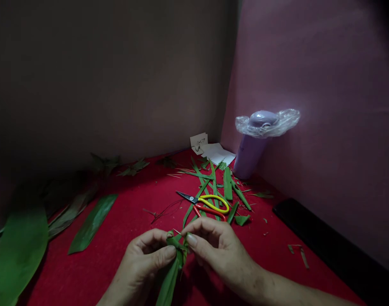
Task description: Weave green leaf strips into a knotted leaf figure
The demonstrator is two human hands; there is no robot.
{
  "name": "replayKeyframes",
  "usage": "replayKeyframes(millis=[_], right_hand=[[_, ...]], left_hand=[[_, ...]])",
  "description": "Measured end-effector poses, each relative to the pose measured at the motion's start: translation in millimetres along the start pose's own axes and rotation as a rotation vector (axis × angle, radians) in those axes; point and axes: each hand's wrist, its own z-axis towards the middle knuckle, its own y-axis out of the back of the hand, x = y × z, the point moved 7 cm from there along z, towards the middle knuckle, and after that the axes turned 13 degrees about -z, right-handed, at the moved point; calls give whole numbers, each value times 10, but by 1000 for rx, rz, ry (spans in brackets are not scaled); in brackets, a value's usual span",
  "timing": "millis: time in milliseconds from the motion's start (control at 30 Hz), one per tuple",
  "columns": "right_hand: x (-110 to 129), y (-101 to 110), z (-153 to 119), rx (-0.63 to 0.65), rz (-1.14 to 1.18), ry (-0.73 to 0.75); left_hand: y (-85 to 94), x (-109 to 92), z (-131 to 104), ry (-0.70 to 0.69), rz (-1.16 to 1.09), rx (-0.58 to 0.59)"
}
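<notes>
A folded strip of green leaf is held between both hands, its long tail hanging down toward the front. My left hand is closed on it, thumb pressing the folded part against the fingers. My right hand pinches the fold's right side between thumb and forefinger. A thin pale stick or pin pokes out at the top of the fold, by the right forefinger; how it is held cannot be made out. Just beyond the hands lie scissors with one yellow and one red handle, blades pointing left.
Cut leaf strips and scraps litter the red cloth. Thin sticks lie behind. White papers and a purple plastic-topped bottle stand near the wall. Broad leaves are at left, a long black object at right.
</notes>
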Motion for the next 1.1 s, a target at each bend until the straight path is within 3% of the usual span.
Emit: replayKeyframes(millis=[333, 500, 833, 1100], right_hand=[[-15, 20, 21, -14, -42, 1], [9, 40, 14, -28, -73, 33], [-35, 20, 42, 0, 30, -53], [-26, 38, 45, -14, -9, -7]], left_hand=[[68, -23, -19, -52, 240, -16], [71, -31, -25, -54, 241, -25], [58, -33, -24, -63, 263, -4], [52, -11, 0, -33, 88, -11]])
